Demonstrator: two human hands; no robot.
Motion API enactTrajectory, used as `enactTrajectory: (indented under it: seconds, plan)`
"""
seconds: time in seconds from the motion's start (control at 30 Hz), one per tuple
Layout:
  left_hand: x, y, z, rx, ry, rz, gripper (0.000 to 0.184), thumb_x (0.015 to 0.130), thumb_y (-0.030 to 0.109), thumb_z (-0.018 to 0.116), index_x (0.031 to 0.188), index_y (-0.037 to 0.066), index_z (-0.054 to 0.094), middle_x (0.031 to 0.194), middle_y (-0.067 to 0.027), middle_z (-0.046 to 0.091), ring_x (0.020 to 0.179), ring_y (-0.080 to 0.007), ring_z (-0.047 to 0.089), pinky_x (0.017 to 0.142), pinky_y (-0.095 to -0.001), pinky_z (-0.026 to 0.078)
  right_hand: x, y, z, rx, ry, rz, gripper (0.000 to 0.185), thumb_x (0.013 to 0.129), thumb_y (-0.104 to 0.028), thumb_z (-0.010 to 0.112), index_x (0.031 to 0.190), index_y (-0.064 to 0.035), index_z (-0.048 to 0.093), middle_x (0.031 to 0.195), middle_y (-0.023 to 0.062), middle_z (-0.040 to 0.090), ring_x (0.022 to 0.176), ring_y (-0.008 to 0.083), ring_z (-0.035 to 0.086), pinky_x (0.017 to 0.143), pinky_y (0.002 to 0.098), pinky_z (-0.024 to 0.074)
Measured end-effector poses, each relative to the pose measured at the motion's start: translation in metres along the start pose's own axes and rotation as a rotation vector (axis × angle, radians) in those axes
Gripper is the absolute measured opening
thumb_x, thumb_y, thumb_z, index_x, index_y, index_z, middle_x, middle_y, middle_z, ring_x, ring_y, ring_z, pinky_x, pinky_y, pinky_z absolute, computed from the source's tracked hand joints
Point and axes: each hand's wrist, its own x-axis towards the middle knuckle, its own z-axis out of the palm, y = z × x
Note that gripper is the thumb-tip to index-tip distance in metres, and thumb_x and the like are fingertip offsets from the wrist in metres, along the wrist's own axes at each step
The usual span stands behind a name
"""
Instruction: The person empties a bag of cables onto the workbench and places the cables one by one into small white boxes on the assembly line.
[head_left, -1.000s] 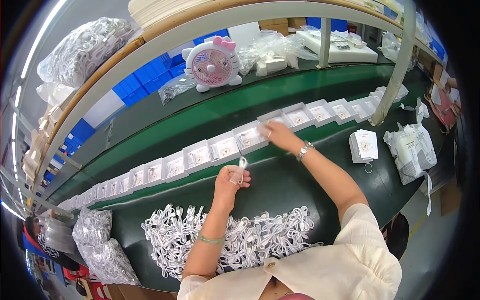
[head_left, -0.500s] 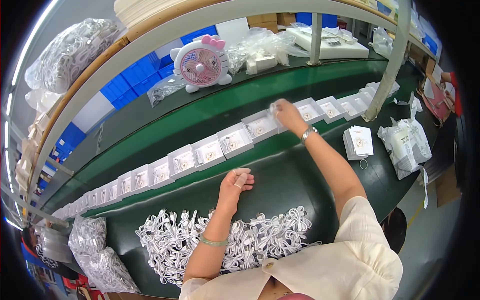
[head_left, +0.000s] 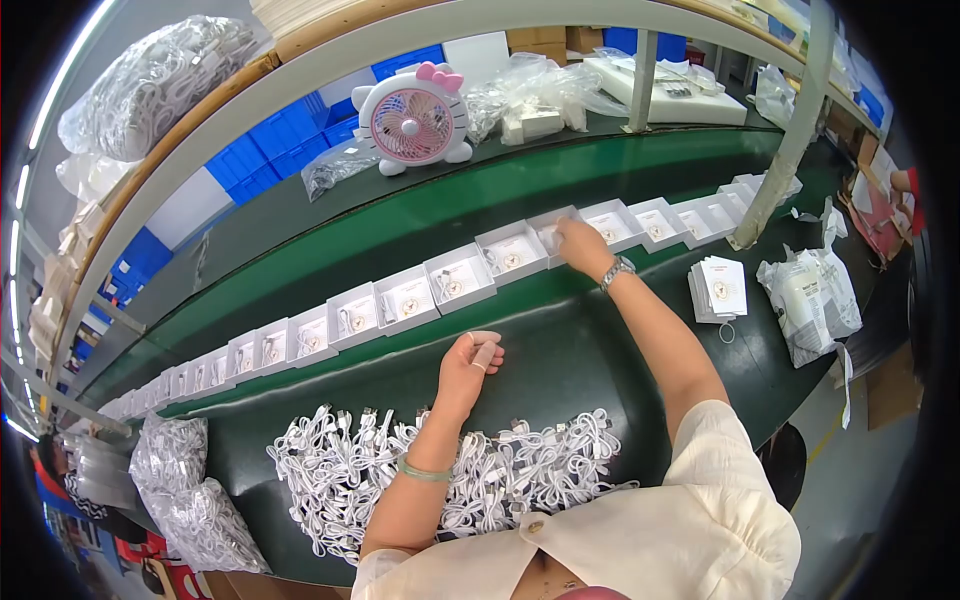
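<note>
Left hand (head_left: pixel 474 362) loosely curled, cable pile (head_left: pixel 520 475) at its six o'clock, right hand (head_left: pixel 582 247) at open box (head_left: pixel 544 222), grip unclear

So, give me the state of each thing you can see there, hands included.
Left hand: raised over the table, fingers curled, no cable visible in it.
Right hand: reaching down at a box, its grip unclear.
White boxes: open-topped, in a row, several with printed cards inside.
Loose cables: coiled, heaped.
Card stack: piled, slightly fanned.
Fan: upright; running or not, cannot tell.
</note>
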Motion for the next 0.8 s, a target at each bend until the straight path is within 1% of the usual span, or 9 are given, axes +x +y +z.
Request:
enactTrajectory:
  seconds: [0.03,0.07,0.23,0.3,0.33,0.47,0.57,0.6,0.8]
  plan:
    - [-0.001,0.003,0.0,0.111,-0.03,0.021,0.017,0.093,0.013,0.054,0.105,0.002,0.06,0.09,-0.0052,0.062,0.08,-0.0132,0.059,0.074,-0.0265,0.049,-0.012,-0.012,-0.012,0.032,0.009,0.032,0.025,0.085,-0.02,0.051,0.095,-0.0013,0.064,0.092,0.0226,0.064,0.087,0.0384,0.061,0.079,0.0445,0.0479]
    - [-0.003,0.007,-0.001,0.222,-0.061,0.045,0.017,0.092,0.012,0.056,0.105,0.002,0.06,0.089,-0.0044,0.062,0.08,-0.0129,0.059,0.073,-0.026,0.048,-0.026,-0.015,-0.011,0.165,0.161,-0.188,0.026,0.086,-0.024,0.051,0.093,-0.0012,0.063,0.09,0.02,0.064,0.086,0.0375,0.061,0.078,0.0435,0.0477]
    - [-0.031,0.046,-0.002,0.771,-0.453,0.182,0.031,0.082,0.015,0.068,0.108,0.002,0.058,0.1,-0.0082,0.06,0.088,-0.018,0.058,0.08,-0.0291,0.047,-0.115,-0.066,-0.074,0.385,-0.775,-0.495,0.033,0.081,-0.032,0.063,0.098,-0.0039,0.065,0.09,0.0136,0.065,0.083,0.0302,0.062,0.076,0.0388,0.0482]
    - [-0.048,0.044,-0.003,0.875,-0.738,0.485,0.039,0.077,0.018,0.072,0.11,0.004,0.058,0.111,-0.0132,0.055,0.102,-0.0261,0.053,0.09,-0.0355,0.043,-0.148,-0.076,-0.077,0.371,-0.966,-0.687,0.046,0.079,-0.035,0.069,0.113,-0.0061,0.058,0.099,0.0145,0.061,0.093,0.0305,0.058,0.081,0.0371,0.0453]
    - [-0.06,0.045,-0.001,0.884,-0.762,0.343,0.043,0.074,0.021,0.074,0.11,0.005,0.057,0.115,-0.015,0.053,0.11,-0.032,0.047,0.096,-0.0402,0.038,-0.165,-0.075,-0.069,0.373,-0.939,-0.772,0.054,0.078,-0.036,0.07,0.119,-0.0064,0.054,0.102,0.015,0.059,0.1,0.0321,0.055,0.083,0.0382,0.0438]
    - [-0.07,0.035,0.005,0.956,-0.714,0.388,0.033,0.074,0.022,0.073,0.099,0.005,0.059,0.108,-0.0131,0.056,0.104,-0.0321,0.05,0.091,-0.0398,0.041,-0.191,-0.08,-0.065,0.302,-0.895,-0.615,0.041,0.078,-0.031,0.069,0.111,-0.008,0.058,0.1,0.0134,0.06,0.097,0.0319,0.057,0.082,0.0382,0.0454]
    - [-0.062,0.036,0.005,0.973,-0.62,0.322,0.023,0.076,0.019,0.071,0.089,0.004,0.059,0.1,-0.0135,0.059,0.096,-0.0317,0.053,0.086,-0.0394,0.042,-0.189,-0.061,-0.052,0.441,-0.679,-0.437,0.023,0.081,-0.025,0.064,0.094,-0.0059,0.065,0.085,0.0112,0.063,0.079,0.0282,0.061,0.07,0.037,0.0484]
    - [-0.06,0.036,0.008,0.953,-0.524,0.392,0.018,0.078,0.017,0.067,0.082,0.002,0.058,0.084,-0.0124,0.059,0.078,-0.027,0.056,0.073,-0.0358,0.046,-0.186,-0.058,-0.053,0.422,-0.66,-0.397,0.023,0.08,-0.025,0.064,0.092,-0.0054,0.065,0.083,0.0113,0.063,0.077,0.028,0.062,0.069,0.0364,0.0483]
    - [-0.04,0.027,0.006,0.473,-0.217,-0.062,0.011,0.09,0.012,0.056,0.083,0.003,0.057,0.07,0.0001,0.056,0.063,-0.0066,0.05,0.058,-0.0233,0.042,-0.175,-0.044,-0.068,0.499,-0.463,-0.132,0.019,0.081,-0.018,0.064,0.091,-0.0022,0.066,0.078,0.0082,0.063,0.07,0.0166,0.061,0.066,0.029,0.0481]
